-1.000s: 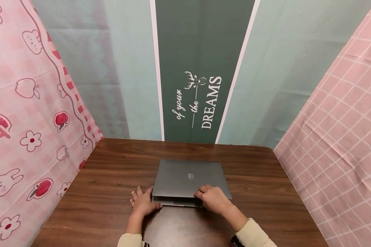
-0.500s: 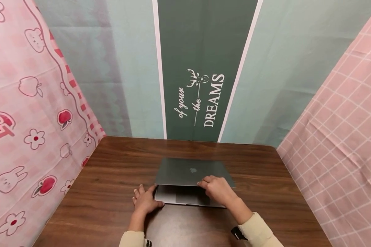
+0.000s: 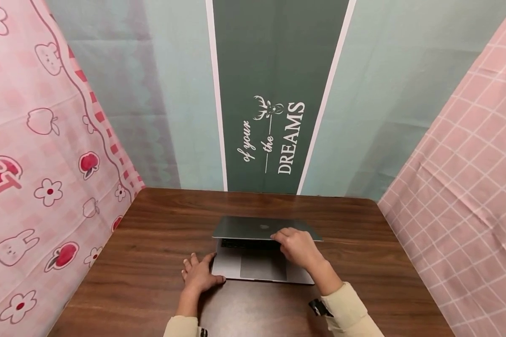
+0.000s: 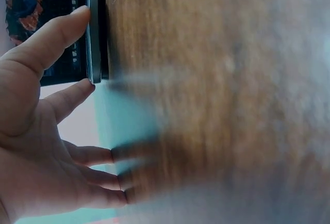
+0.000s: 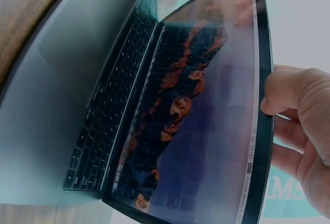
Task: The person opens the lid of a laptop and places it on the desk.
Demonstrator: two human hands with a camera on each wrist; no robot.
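A grey laptop (image 3: 228, 264) lies on the table with its lid (image 3: 244, 228) tilted partway up. My right hand (image 3: 298, 248) pinches the middle of the lid's front edge between thumb and fingers. In the right wrist view the screen (image 5: 198, 126) is lit with a dark and orange rock picture, and the keyboard (image 5: 111, 105) shows below it. At the laptop's front left corner my left hand (image 3: 199, 275) is spread, thumb at the front edge and index finger at the side. Its other straight fingers (image 4: 90, 155) reach past the laptop to the tabletop.
The brown wooden table (image 3: 160, 220) runs back to a green and teal hanging cloth (image 3: 278, 56). A pink patterned cloth (image 3: 67, 187) hangs on the left, and a pink checked cloth (image 3: 459, 187) on the right.
My right hand has raised the laptop's lid from nearly closed to partway up, baring the trackpad and part of the keyboard. My left hand has stayed at the front left corner.
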